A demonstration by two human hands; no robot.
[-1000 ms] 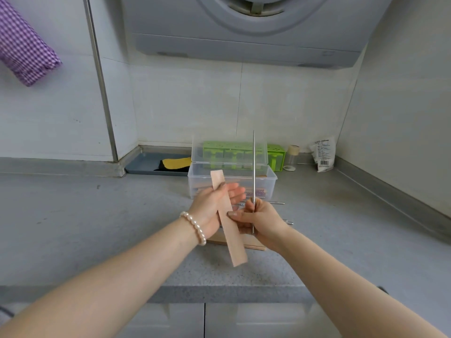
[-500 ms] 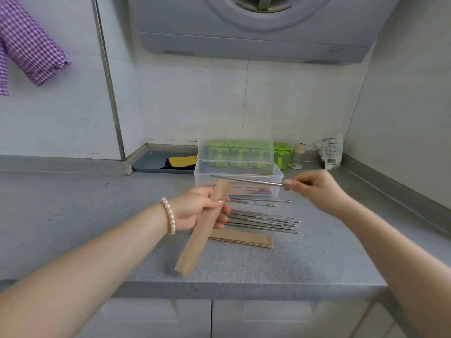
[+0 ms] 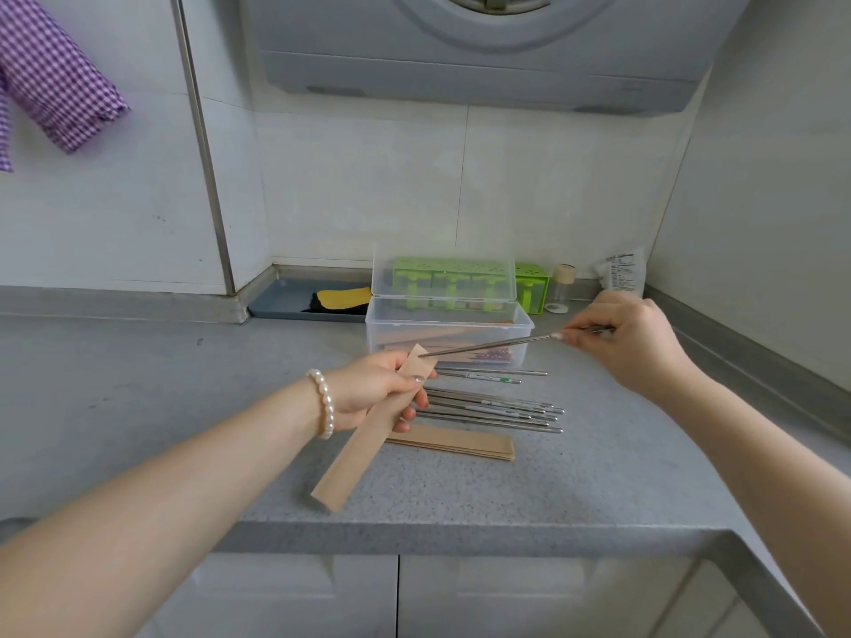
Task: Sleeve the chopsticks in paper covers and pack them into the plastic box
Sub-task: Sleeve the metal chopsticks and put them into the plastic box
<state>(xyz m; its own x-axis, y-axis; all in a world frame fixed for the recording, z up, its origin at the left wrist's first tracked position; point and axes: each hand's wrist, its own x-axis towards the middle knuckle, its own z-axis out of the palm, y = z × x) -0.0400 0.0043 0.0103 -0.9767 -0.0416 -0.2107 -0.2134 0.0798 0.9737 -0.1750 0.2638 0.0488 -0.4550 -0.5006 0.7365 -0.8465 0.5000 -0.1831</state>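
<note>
My left hand (image 3: 373, 396) grips a brown paper sleeve (image 3: 364, 446) near its upper end; the sleeve slants down toward the counter's front edge. My right hand (image 3: 619, 336) pinches the thick end of a metal chopstick (image 3: 488, 346), whose tip meets the sleeve's top opening. Several loose metal chopsticks (image 3: 495, 409) lie on the counter behind my left hand, with a flat stack of paper sleeves (image 3: 460, 446) in front of them. The clear plastic box (image 3: 518, 320) stands open behind, with sleeved chopsticks inside.
A green container (image 3: 453, 280) and a small jar (image 3: 562, 287) stand behind the box by the wall. A grey tray (image 3: 285, 301) with a yellow sponge lies to the left, a white packet (image 3: 621, 274) in the corner. The counter's front edge (image 3: 460, 531) is near.
My right hand swung the chopstick from upright to nearly level and brought its tip to the sleeve's opening. My left hand tilted the sleeve to the right.
</note>
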